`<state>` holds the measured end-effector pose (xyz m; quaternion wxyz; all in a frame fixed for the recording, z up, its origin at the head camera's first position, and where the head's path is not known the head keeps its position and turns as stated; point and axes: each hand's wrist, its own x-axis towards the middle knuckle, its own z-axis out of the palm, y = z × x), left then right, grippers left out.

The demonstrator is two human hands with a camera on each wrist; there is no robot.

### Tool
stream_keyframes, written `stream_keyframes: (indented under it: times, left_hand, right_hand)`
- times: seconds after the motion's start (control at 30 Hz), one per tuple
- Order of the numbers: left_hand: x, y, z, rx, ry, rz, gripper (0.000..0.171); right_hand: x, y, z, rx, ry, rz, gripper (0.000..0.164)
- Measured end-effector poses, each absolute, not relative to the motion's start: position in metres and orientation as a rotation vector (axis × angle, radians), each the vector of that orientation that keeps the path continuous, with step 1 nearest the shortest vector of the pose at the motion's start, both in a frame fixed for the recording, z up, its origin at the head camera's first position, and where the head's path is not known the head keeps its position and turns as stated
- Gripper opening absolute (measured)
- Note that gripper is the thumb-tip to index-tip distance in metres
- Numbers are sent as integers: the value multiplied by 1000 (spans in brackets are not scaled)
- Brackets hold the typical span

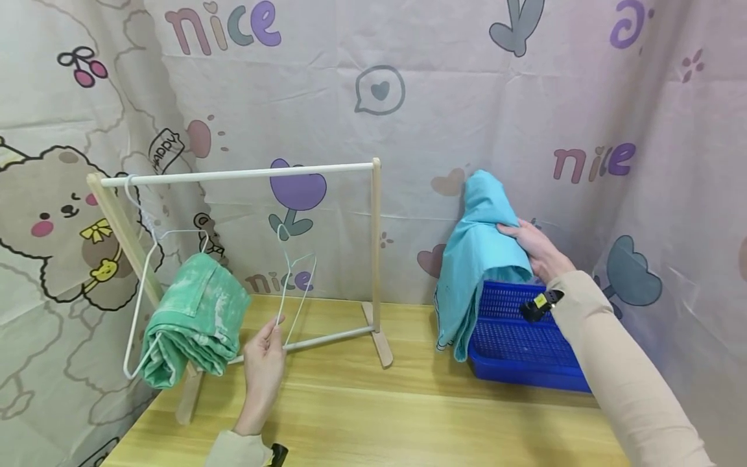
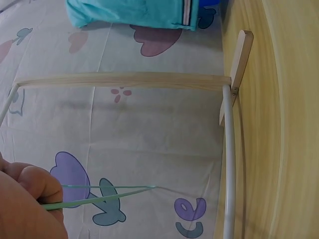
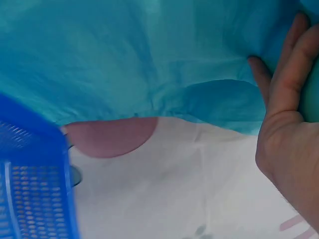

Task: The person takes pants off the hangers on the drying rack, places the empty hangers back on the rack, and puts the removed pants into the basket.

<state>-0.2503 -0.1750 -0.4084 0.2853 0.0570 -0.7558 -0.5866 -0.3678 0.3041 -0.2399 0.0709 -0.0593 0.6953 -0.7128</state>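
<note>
My left hand [image 1: 264, 363] pinches one side of a thin pale green clothes hanger [image 2: 75, 203], held upright in front of the rack with its hook free at the top. On the right, my right hand [image 1: 539, 250] grips a turquoise garment [image 1: 478, 240] near its upper part. The cloth hangs in folds beside and partly over a blue basket [image 1: 525, 376]. In the right wrist view, the fingers [image 3: 294, 64] lie against the turquoise cloth, and part of the hand is out of frame.
A wooden rack [image 1: 376, 246] with a white top bar [image 1: 245, 174] stands on the table [image 1: 408, 415]. At its left end hangs a white hanger [image 1: 140, 305]. A folded green tie-dye garment [image 1: 195, 318] hangs there too. Behind is a printed curtain [image 1: 373, 39].
</note>
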Motion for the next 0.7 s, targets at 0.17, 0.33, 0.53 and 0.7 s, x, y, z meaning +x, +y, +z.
stream_keyframes:
  times: [0.17, 0.33, 0.53, 0.7]
  left_hand:
    - [-250, -177, -410, 152, -2019, -1613, 31]
    - [-252, -179, -410, 144, -1994, -1628, 32]
    - [-251, -177, -405, 117, -1988, -1605, 32]
    - [-250, -176, -404, 75, -1972, -1628, 34]
  right_hand:
    - [-364, 307, -218, -180, 1998, -2259, 76]
    - [-357, 330, -211, -196, 1847, -2383, 76]
    - [-349, 360, -224, -164, 1784, -2406, 77]
    - [-340, 390, -242, -66, 1736, -2416, 78]
